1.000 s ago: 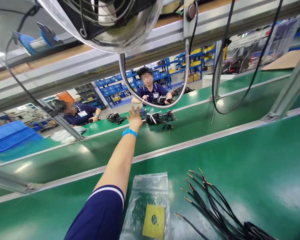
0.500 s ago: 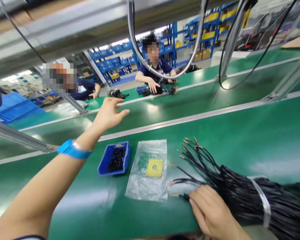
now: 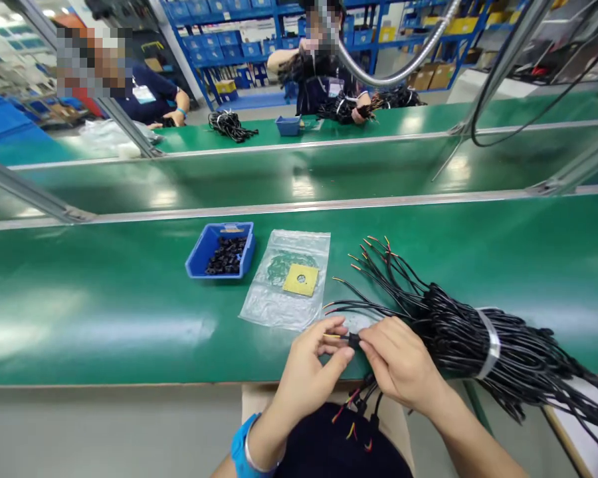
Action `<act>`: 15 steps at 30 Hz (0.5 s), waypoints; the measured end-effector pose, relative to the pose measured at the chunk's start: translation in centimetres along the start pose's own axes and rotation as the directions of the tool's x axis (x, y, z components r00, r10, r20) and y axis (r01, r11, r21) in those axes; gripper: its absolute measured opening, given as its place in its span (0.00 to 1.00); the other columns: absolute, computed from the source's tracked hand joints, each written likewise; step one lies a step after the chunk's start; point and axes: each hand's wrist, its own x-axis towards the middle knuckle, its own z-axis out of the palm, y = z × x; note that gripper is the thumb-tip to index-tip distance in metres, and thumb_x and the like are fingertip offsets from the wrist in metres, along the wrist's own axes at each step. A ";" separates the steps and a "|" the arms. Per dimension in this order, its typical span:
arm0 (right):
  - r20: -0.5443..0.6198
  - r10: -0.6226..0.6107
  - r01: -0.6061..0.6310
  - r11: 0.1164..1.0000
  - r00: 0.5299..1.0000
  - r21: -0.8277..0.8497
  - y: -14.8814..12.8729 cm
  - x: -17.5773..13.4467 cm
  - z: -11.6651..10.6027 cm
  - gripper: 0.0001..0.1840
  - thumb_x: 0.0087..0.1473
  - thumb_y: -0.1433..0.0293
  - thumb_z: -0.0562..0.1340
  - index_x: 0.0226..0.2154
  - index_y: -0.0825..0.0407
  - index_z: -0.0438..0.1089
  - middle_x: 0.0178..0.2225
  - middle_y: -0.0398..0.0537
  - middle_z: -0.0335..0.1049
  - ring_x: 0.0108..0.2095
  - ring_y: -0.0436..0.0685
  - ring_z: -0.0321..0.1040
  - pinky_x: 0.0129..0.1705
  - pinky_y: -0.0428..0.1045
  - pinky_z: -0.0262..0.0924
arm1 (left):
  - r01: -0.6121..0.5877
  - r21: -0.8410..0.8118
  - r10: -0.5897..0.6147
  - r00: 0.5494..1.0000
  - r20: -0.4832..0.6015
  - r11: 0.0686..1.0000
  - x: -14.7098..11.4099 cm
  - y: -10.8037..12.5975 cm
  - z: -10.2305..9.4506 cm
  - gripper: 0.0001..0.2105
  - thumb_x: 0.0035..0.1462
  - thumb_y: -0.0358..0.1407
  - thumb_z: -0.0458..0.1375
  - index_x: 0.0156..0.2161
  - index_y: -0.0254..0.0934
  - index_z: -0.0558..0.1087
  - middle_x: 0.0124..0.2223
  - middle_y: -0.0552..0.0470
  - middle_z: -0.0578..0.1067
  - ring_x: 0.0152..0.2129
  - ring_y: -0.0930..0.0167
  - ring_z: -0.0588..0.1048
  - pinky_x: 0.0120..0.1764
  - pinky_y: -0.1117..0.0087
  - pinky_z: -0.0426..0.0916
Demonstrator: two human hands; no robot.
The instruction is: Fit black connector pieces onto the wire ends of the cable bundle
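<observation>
In the head view, my right hand (image 3: 403, 358) is closed on a black cable near its end, pinching by a small black fitting (image 3: 353, 340) on it. My left hand (image 3: 313, 365) is curled around the same cable end, its thumb tip beside the fitting. Bare yellow-orange wires stick out between the left fingers. A large bundle of black cables (image 3: 458, 332), bound with a pale tie (image 3: 491, 344), lies right of my hands. Several cable ends with coloured wires (image 3: 353, 405) hang below my hands over my lap.
A blue bin (image 3: 195, 265) of small black parts stands left of a clear plastic bag (image 3: 266, 309) with a yellow label (image 3: 300, 279). Metal posts (image 3: 24, 189) rise from the green bench (image 3: 104, 285). Across it, two people work beside other cables (image 3: 229, 125).
My left hand has come back from reaching forward and now meets my right hand at the cable end. The view has tilted down. The person opposite has raised an arm.
</observation>
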 end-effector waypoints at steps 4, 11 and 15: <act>0.078 -0.016 0.013 0.999 0.997 0.033 -0.3 -0.2 -0.7 0.09 0.61 0.78 0.53 0.36 0.56 0.69 0.29 0.49 0.68 0.30 0.54 0.60 0.34 0.49 0.54 | -0.097 0.071 0.096 0.995 0.012 0.993 0.0 0.8 -0.5 0.06 0.55 0.30 0.62 0.39 0.34 0.79 0.39 0.46 0.78 0.35 0.67 0.79 0.38 0.69 0.75; 0.318 0.007 -0.004 1.000 0.948 -0.009 -0.5 -0.7 -1.5 0.13 0.60 0.77 0.51 0.30 0.53 0.68 0.25 0.46 0.63 0.28 0.54 0.56 0.32 0.51 0.49 | -0.291 0.252 0.281 0.957 0.078 0.923 -0.9 0.2 -0.5 0.09 0.52 0.24 0.59 0.37 0.33 0.79 0.36 0.45 0.79 0.35 0.66 0.78 0.39 0.66 0.73; 0.384 0.061 -0.067 0.998 0.921 0.002 -0.7 0.2 -1.7 0.12 0.59 0.77 0.51 0.33 0.53 0.69 0.28 0.47 0.65 0.31 0.55 0.60 0.35 0.51 0.54 | -0.239 0.175 0.225 0.969 0.099 0.955 -0.8 -0.2 -0.6 0.18 0.50 0.21 0.56 0.47 0.33 0.75 0.41 0.44 0.77 0.33 0.67 0.79 0.37 0.67 0.76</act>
